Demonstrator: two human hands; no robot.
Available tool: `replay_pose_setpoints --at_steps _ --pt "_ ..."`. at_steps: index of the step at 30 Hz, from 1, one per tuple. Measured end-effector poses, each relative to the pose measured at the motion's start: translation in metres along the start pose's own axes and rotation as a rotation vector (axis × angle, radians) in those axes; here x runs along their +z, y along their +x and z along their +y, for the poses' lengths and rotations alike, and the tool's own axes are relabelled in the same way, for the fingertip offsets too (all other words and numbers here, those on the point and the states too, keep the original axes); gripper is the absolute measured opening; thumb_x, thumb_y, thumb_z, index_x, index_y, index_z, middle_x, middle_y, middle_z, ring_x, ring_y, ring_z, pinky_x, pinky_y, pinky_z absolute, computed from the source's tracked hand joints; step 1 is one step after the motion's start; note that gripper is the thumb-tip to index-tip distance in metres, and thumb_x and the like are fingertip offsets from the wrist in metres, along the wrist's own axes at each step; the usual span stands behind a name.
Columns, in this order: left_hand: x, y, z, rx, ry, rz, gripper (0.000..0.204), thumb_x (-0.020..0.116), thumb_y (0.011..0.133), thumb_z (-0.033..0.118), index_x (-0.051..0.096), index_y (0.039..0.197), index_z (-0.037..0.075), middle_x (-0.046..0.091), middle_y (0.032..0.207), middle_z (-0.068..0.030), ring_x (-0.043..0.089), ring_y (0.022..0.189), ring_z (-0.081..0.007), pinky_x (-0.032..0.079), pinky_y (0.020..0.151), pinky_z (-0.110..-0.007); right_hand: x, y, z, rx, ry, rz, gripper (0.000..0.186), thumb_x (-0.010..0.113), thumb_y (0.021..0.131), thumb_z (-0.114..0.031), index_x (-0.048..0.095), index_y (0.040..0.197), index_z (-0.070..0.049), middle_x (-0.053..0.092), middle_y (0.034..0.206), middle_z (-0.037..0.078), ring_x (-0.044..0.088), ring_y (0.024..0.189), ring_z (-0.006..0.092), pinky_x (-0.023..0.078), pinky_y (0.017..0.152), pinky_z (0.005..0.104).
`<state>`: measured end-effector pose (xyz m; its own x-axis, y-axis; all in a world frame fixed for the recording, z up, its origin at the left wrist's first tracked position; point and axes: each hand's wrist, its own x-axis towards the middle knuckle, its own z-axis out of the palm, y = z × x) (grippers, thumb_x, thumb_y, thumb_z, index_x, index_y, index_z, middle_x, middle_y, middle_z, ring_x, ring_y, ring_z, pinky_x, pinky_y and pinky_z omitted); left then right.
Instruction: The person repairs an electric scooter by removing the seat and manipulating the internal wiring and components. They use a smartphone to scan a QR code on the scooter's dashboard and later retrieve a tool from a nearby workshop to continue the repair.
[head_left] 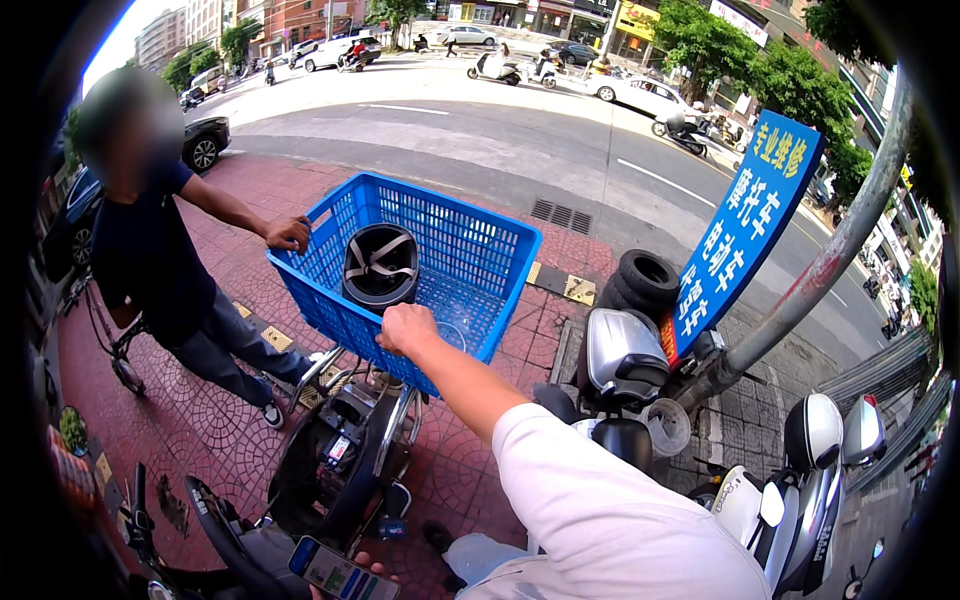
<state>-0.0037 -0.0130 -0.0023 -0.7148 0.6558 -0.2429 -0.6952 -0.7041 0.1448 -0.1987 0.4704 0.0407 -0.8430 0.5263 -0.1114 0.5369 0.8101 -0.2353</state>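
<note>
My right hand (408, 330) is closed over the near rim of a blue plastic crate (490, 240), my arm stretched out to it. Inside the crate lies a dark helmet (372, 285), turned so its pale straps show. The crate sits at the rear of a scooter (335, 460) whose seat area is opened up, showing the parts within. Low in the picture, my left hand (372, 568) holds a smartphone (335, 572) with its screen lit; only some of its fingers show.
A person (150, 230) in a dark shirt stands at left, one hand (290, 234) on the crate's left rim. To the right are stacked tires (640, 282), a blue sign board (745, 230), a leaning metal pole (800, 290) and parked scooters (790, 510). Beyond runs a road with traffic.
</note>
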Motion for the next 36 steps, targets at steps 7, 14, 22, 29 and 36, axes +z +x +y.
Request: replay_pose_setpoints --at_steps 7,14,22,29,36 --pt "0.005 0.0 -0.002 0.002 -0.014 0.014 0.08 0.049 0.104 0.061 0.04 0.163 0.009 0.041 0.161 -0.0351 0.054 0.135 -0.0548 0.044 0.109 -0.073 0.001 0.0 0.002 -0.011 0.02 0.008 0.04 0.081 0.087 -0.045 0.084 0.1 -0.007 0.08 0.111 0.017 0.076 0.108 0.0329 0.06 0.095 0.0433" --pt "0.007 -0.001 -0.002 0.009 -0.003 0.028 0.079 0.048 0.104 0.061 0.04 0.163 0.009 0.042 0.16 -0.0354 0.055 0.133 -0.0544 0.046 0.107 -0.072 0.002 -0.001 0.001 -0.015 0.01 0.03 0.041 0.082 0.087 -0.046 0.084 0.099 -0.007 0.08 0.11 0.017 0.077 0.107 0.0327 0.06 0.095 0.0428" --pt "0.004 -0.004 0.0 0.014 0.003 0.012 0.079 0.046 0.105 0.062 0.04 0.163 0.008 0.042 0.161 -0.0353 0.055 0.135 -0.0549 0.045 0.108 -0.072 0.0 0.0 -0.004 -0.026 0.003 0.03 0.041 0.082 0.087 -0.046 0.084 0.099 -0.007 0.08 0.111 0.017 0.076 0.108 0.0326 0.06 0.095 0.0425" --pt "0.002 0.0 -0.001 -0.008 -0.014 0.008 0.077 0.046 0.105 0.061 0.041 0.163 0.01 0.041 0.161 -0.0353 0.055 0.135 -0.0552 0.045 0.108 -0.073 0.001 -0.002 0.003 -0.016 0.002 0.029 0.042 0.082 0.087 -0.047 0.084 0.1 -0.007 0.08 0.111 0.017 0.077 0.108 0.0326 0.06 0.095 0.0427" --pt "0.004 0.0 0.0 0.0 -0.013 0.013 0.077 0.047 0.105 0.061 0.041 0.163 0.01 0.042 0.161 -0.0352 0.055 0.134 -0.055 0.045 0.107 -0.074 -0.005 -0.005 -0.001 -0.012 0.015 -0.009 0.042 0.081 0.088 -0.047 0.084 0.101 -0.008 0.08 0.111 0.016 0.077 0.108 0.0318 0.06 0.095 0.0427"
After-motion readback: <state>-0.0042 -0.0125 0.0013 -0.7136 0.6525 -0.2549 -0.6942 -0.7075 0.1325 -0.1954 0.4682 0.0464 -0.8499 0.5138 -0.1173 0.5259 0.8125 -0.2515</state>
